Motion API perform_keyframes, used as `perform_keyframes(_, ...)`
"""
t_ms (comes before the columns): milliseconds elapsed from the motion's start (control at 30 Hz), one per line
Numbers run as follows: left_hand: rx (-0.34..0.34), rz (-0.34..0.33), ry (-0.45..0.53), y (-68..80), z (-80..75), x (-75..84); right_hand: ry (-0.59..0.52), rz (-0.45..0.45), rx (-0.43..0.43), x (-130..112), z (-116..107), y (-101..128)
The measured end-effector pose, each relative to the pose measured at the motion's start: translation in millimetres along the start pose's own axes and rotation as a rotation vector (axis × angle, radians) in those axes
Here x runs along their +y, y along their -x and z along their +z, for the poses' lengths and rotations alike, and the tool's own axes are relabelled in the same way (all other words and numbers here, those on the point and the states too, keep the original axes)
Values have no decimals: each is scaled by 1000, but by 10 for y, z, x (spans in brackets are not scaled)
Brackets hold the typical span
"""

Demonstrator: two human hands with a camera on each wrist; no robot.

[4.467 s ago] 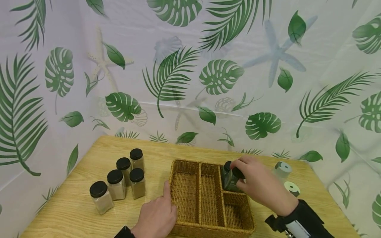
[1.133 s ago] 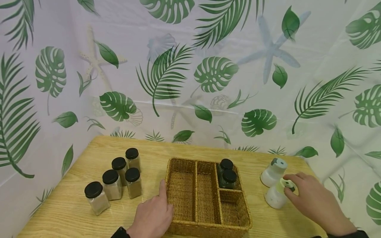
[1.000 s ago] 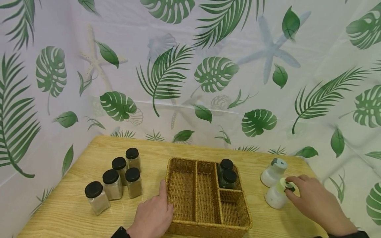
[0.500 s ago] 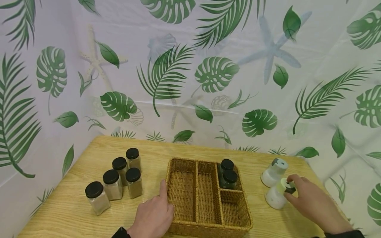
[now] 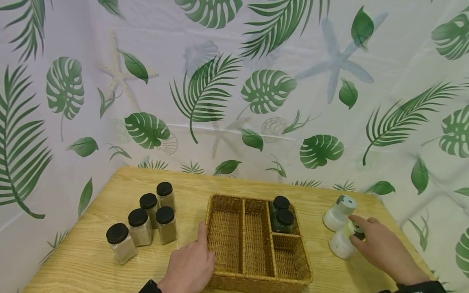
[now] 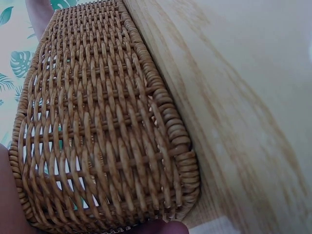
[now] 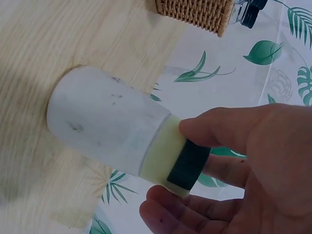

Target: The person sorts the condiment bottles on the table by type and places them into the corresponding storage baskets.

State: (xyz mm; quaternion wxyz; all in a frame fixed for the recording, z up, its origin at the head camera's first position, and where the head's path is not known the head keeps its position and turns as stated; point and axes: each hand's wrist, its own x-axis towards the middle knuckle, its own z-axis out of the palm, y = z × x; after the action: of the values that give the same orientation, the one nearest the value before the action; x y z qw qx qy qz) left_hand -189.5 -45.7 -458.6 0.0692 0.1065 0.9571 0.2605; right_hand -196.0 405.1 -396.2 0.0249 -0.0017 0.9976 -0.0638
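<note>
Right grip [image 5: 381,244] on white shaker [image 5: 340,244], second shaker [image 5: 338,211] beside, basket [image 5: 256,280] near

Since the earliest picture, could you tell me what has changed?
The right hand let go of the dark jar in the basket, moved right and now grips the nearer white shaker by its cap. The left hand stays against the basket; the five jars are unmoved.

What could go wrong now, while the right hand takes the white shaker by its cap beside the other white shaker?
1. The right hand pinches the white shaker only at its cap, so it might slip or the cap might loosen.
2. The second white shaker stands very close behind; it could be knocked over.
3. The left hand only rests against the wicker basket, so a bump might shift the basket.
</note>
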Motion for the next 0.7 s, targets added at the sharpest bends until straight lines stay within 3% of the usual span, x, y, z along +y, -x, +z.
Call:
perform_keyframes(233, -13, 2, 10, 10, -9, 2, -23, -6, -3, -12, -42, 17)
perform_keyframes(700, 8, 10, 0, 22, 0, 10, -3, -45, 111, -242, -335, 217)
